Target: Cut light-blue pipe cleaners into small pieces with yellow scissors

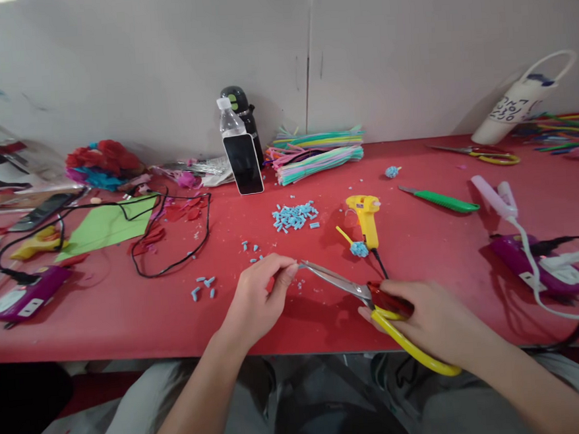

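My left hand (262,295) is pinched on a small blue piece (301,266) at its fingertips, above the red table (143,320). My right hand (425,316) is closed round the red and yellow handles of the scissors (341,283), whose tips reach the blue piece. Behind them lies a pile of small blue pieces (294,216). Several more (209,282) are scattered left of my left hand. A yellow glue gun (366,221) lies beyond the scissors, and a blue cluster (358,249) on a yellow stem touches its handle.
A phone (244,164) leans on a clear bottle (231,123). Pipe cleaners (319,155) lie by the wall. To the right are a green-handled knife (447,200), other scissors (493,155) and a purple power strip (545,268). A black cable (174,272) loops at left near green paper (106,228).
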Demonstrator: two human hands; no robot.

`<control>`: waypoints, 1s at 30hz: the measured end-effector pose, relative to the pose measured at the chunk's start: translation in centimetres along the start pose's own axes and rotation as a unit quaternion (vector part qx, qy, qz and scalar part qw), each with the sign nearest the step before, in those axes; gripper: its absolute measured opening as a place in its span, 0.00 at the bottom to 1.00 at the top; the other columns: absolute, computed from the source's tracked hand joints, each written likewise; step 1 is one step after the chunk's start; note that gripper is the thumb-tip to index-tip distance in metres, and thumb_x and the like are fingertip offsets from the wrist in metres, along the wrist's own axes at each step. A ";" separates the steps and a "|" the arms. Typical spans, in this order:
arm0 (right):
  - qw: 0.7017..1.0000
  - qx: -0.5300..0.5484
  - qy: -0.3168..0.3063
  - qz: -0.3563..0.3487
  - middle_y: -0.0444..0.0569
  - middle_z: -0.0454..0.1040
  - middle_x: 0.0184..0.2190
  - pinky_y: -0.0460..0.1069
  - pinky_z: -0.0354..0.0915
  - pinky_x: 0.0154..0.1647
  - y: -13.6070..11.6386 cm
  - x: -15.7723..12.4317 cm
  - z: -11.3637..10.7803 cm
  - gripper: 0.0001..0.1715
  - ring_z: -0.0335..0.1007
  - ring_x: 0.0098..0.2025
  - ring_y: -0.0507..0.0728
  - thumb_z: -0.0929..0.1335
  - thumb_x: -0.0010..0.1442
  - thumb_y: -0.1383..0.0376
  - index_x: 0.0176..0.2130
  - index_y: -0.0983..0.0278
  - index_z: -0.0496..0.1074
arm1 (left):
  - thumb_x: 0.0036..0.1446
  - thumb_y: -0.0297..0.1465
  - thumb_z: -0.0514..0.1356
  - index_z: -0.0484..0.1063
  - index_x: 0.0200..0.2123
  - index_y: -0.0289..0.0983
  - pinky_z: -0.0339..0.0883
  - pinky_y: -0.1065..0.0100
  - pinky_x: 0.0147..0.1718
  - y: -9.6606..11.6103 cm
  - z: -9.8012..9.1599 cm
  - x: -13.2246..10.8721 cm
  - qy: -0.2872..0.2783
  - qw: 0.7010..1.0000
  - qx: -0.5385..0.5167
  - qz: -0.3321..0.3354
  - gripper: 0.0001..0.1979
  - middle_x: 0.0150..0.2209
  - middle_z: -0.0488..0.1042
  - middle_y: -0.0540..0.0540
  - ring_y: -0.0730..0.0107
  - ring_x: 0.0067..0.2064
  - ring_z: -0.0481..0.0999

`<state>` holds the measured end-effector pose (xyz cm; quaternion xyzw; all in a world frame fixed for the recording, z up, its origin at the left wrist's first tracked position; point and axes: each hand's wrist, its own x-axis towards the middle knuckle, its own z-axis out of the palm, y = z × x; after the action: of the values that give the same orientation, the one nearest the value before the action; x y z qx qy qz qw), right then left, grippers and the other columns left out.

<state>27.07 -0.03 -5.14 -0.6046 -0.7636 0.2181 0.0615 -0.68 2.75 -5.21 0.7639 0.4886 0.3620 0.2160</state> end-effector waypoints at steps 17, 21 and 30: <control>1.000 -0.004 0.009 0.002 0.41 0.66 0.19 0.46 0.50 0.24 0.4 0.2 0.4 0.19 0.59 0.22 0.54 0.67 0.58 0.48 0.26 0.58 0.64 | 0.67 0.30 0.53 0.69 0.35 0.37 0.61 0.73 0.36 0.1 0.0 -0.1 0.001 1.000 -0.008 0.001 0.08 0.30 0.71 0.51 0.75 0.32 0.69; 1.000 0.000 0.023 -0.002 0.40 0.63 0.18 0.46 0.49 0.23 0.2 0.2 0.2 0.21 0.55 0.21 0.53 0.68 0.57 0.49 0.25 0.58 0.60 | 0.68 0.32 0.51 0.64 0.31 0.37 0.59 0.73 0.32 0.5 -0.1 -0.1 -0.004 1.000 -0.020 -0.015 0.11 0.26 0.65 0.53 0.76 0.29 0.65; 1.000 0.007 0.020 -0.001 0.40 0.63 0.18 0.46 0.50 0.23 0.0 0.3 0.0 0.21 0.55 0.21 0.53 0.69 0.56 0.49 0.25 0.58 0.61 | 0.70 0.33 0.48 0.60 0.30 0.37 0.55 0.71 0.30 0.5 -0.1 -0.2 -0.023 0.998 -0.033 -0.044 0.14 0.26 0.61 0.53 0.76 0.28 0.60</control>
<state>26.95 0.27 -5.18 -0.6074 -0.7615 0.2112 0.0817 -0.50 2.30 -4.87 0.7423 0.5048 0.3498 0.2680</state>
